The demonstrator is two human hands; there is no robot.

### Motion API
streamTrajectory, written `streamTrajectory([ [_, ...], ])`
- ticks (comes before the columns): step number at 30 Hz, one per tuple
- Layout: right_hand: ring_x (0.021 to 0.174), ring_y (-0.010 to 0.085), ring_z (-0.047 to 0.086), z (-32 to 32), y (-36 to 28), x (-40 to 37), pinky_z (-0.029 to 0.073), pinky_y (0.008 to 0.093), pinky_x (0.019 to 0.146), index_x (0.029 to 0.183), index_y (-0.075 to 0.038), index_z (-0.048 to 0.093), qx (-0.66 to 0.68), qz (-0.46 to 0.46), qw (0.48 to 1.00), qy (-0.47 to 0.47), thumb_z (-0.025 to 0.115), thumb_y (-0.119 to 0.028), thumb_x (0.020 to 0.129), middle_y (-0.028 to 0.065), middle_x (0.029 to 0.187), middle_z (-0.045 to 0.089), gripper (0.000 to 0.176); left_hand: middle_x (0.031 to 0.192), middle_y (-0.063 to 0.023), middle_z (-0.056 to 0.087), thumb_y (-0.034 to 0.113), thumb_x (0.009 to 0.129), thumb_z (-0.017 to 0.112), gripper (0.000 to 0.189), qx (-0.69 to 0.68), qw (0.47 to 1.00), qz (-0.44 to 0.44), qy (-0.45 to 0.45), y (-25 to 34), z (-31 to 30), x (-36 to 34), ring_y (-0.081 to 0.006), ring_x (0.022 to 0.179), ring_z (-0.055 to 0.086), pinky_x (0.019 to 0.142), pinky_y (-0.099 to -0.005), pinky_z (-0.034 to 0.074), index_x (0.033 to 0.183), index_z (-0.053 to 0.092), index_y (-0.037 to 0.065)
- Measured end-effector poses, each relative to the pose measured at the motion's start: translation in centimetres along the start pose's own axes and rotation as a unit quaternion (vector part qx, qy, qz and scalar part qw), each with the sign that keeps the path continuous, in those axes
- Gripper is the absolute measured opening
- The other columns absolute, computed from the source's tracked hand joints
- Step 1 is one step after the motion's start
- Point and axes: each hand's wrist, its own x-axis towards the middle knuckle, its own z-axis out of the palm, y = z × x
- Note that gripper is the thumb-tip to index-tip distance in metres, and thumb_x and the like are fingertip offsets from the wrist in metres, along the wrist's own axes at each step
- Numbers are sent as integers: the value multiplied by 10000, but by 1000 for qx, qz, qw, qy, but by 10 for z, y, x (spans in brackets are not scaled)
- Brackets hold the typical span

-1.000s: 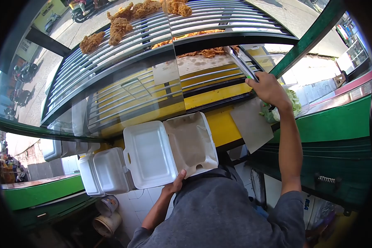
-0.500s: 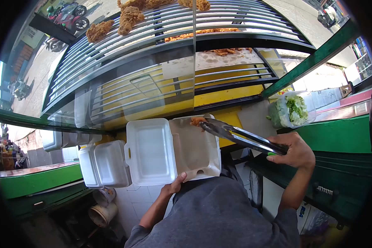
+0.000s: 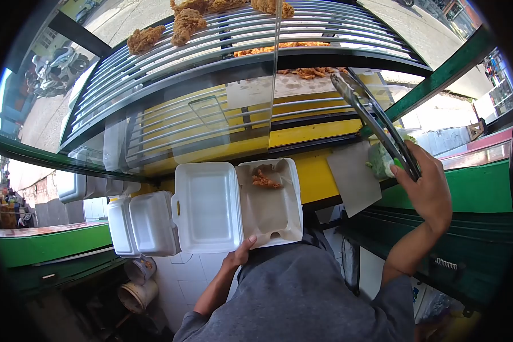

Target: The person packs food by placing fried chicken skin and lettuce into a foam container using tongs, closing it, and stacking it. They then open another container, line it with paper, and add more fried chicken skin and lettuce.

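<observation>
My right hand (image 3: 426,185) has room between the glass pane (image 3: 248,128) and green post (image 3: 439,81). Both block it sideways.

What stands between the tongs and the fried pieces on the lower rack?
Nothing visible at the right end of the fried pieces: the tongs in the right hand point there, clear of the glass. Farther left, the glass fronts some.

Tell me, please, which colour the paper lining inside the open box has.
The paper lining is light brown, best seen in the head view.
</observation>
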Motion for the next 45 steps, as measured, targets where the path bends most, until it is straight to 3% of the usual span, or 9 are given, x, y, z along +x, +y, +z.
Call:
streamTrajectory([
  [4,938,420,637,34,-8,59,500,502,811,1122,43,565,-162,56,985,38,599,-246,916,243,1007,638,356,1216,-150,593,487,940,478,608,-10,1000,16,-11,5,1,0,-260,1149,513,1042,-355,348,1232,566,-40],
  [8,1006,412,624,71,30,136,517,471,864,1114,30,575,-223,31,973,44,575,-303,927,258,1040,627,382,1202,-148,597,475,928,511,598,-1,999,31,8,-1,-2,2,-256,1142,521,1025,-358,368,1224,571,-40],
  [11,1028,408,623,69,19,164,516,465,888,1100,40,599,-211,79,974,-21,588,-333,914,263,1058,638,417,1197,-149,598,473,912,533,600,-13,999,46,14,9,6,-2,-258,1139,525,1017,-360,377,1223,572,-39],
  [16,1073,409,612,82,30,203,504,459,922,1084,52,638,-200,77,976,-26,591,-350,893,281,1134,629,448,1229,-156,584,567,909,439,716,12,999,46,22,-9,0,-2,-260,1168,519,1051,-351,326,1271,531,-44],
  [24,1063,399,624,88,49,228,494,470,910,1098,64,645,-154,87,983,-50,578,-358,899,293,1106,636,472,1240,-151,574,524,908,475,672,-1,999,39,12,7,7,-7,-261,1178,505,1049,-353,334,1268,538,-40],
  [27,883,344,657,84,57,218,515,448,804,1085,79,635,-66,64,991,-100,550,-365,921,256,980,649,481,1235,-148,575,504,913,490,645,-6,999,48,7,6,5,-4,-260,1175,502,1045,-354,341,1261,547,-37],
  [33,572,127,545,81,46,158,467,302,476,1085,66,618,252,174,949,-77,535,-400,945,75,636,529,494,1248,-156,567,531,916,481,673,-5,1000,25,-8,8,3,-4,-262,1183,494,1052,-355,333,1270,542,-38],
  [40,473,119,519,71,19,104,437,279,430,1067,38,625,165,138,976,-33,566,-398,930,26,580,499,461,1249,-155,566,541,918,476,689,9,1000,17,-3,18,4,-4,-264,1181,492,1056,-350,327,1281,537,-42],
  [45,560,137,585,55,18,102,459,311,469,1069,42,623,96,117,986,-68,588,-390,919,105,653,580,459,1260,-159,559,536,917,487,688,21,999,33,-3,12,0,-1,-267,1193,484,1065,-355,320,1286,530,-43],
])
